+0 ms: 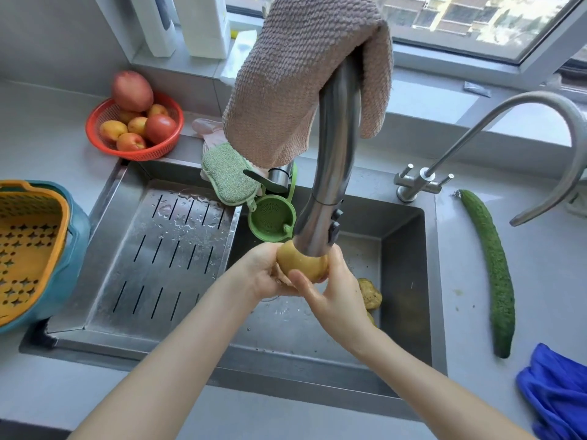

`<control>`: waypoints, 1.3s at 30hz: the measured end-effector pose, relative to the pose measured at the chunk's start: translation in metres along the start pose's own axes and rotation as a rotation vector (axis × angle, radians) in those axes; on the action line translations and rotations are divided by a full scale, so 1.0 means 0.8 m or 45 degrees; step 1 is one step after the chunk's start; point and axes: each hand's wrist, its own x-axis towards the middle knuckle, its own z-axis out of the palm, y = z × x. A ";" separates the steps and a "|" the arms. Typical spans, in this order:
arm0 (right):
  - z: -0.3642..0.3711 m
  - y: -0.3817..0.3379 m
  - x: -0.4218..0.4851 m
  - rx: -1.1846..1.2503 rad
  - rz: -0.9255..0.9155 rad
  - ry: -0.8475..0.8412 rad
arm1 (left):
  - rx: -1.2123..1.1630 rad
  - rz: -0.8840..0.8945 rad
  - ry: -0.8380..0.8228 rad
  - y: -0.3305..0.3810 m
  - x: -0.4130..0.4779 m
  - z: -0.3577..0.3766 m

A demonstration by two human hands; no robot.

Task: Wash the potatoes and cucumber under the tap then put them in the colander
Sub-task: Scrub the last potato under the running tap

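Observation:
Both my hands hold one wet yellow potato directly under the head of the steel tap, over the sink. My left hand cups it from the left and my right hand wraps it from the right, thumb across the front. A second, rougher potato lies on the sink floor just right of my right hand, with part of another below it. The long green cucumber lies on the counter right of the sink. The yellow colander sits in a teal bowl at the far left.
A slotted steel draining tray fills the sink's left half. A red basket of fruit, a green sponge and a green strainer cup sit behind it. A brown cloth hangs on the tap. A second curved faucet and a blue cloth are on the right.

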 end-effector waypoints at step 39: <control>-0.001 0.019 0.021 -0.245 -0.474 -0.215 | -0.210 -0.109 -0.114 -0.022 0.008 -0.001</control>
